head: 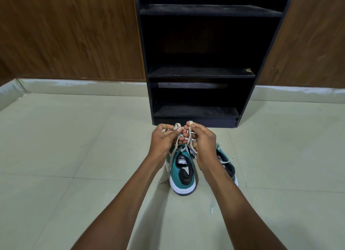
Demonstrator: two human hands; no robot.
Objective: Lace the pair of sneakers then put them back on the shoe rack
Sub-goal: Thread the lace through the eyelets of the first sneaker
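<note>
Two teal sneakers with white soles stand side by side on the tiled floor, heels toward me. The left sneaker (182, 172) shows its black heel patch and tongue label. My right forearm hides most of the right sneaker (225, 163). Both hands hover above the left sneaker's tongue. My left hand (164, 140) pinches a loop of the cream shoelace (190, 135), and my right hand (203, 143) grips another loop of the same lace. The lace runs down to the left sneaker's eyelets. The black shoe rack (201, 72) stands right behind the sneakers, its shelves bare.
A loose lace end (212, 206) from the right sneaker trails on the floor near my right forearm. Wooden wall panels (65, 34) flank the rack on both sides, with a pale skirting strip at their base. Pale floor tiles (74, 137) spread around the sneakers.
</note>
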